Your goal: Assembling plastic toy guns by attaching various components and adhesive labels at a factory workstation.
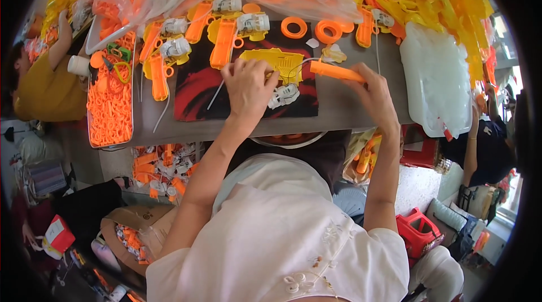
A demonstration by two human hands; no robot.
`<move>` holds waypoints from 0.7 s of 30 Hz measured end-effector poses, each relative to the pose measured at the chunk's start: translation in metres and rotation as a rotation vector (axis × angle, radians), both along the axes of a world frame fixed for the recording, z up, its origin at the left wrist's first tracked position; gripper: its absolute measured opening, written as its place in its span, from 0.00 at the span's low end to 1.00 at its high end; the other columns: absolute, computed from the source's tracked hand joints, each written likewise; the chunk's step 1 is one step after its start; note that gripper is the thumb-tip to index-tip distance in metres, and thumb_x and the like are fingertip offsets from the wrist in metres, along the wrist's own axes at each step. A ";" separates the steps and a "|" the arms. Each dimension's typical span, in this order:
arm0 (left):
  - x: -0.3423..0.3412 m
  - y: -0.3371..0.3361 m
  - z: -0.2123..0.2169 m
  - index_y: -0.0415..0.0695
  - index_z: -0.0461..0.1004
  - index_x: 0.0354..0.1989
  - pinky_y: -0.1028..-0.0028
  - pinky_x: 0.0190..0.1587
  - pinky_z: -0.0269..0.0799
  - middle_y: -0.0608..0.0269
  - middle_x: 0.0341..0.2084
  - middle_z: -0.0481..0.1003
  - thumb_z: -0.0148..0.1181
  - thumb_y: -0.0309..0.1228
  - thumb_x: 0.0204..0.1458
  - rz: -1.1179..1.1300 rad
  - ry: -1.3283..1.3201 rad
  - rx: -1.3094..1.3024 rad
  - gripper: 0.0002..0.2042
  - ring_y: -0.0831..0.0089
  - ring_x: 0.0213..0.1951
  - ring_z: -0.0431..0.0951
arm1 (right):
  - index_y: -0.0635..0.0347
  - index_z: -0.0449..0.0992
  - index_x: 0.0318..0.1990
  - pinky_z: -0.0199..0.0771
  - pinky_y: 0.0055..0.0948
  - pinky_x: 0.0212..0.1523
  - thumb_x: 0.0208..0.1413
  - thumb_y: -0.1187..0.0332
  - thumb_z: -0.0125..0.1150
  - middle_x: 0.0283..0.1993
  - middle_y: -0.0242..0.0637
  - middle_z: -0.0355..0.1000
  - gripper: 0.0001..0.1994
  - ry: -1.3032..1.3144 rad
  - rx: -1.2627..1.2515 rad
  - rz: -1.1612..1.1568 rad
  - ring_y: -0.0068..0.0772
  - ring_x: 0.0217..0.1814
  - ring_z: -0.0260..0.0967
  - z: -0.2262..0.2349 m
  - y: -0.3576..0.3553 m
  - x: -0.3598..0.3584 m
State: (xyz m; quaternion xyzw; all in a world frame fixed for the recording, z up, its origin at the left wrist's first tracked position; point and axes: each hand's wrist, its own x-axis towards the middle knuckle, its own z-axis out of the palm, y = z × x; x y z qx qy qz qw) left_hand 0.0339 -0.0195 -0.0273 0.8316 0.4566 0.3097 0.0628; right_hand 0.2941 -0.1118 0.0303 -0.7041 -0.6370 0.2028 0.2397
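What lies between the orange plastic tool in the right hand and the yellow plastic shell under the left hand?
Nothing visible does: the orange plastic tool in the right hand points straight at the yellow plastic shell, which the left hand steadies.

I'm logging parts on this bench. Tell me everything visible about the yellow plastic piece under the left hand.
The yellow plastic piece is a flat moulded shell, roughly rectangular with ribbed inner detail, and looks like hard glossy plastic. It lies flat on a dark red-and-black mat on the grey table. The left hand presses on its near edge, fingers covering part of it. A thin white wire crosses it toward the orange stick held in the right hand. A white-and-black part lies just below it.
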 end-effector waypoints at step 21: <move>0.039 -0.016 0.006 0.45 0.82 0.30 0.60 0.49 0.58 0.61 0.40 0.68 0.70 0.36 0.44 -0.040 -0.093 0.103 0.09 0.62 0.46 0.67 | 0.62 0.76 0.53 0.68 0.22 0.45 0.54 0.74 0.66 0.50 0.36 0.73 0.18 0.188 0.499 0.017 0.27 0.47 0.70 0.027 0.020 -0.053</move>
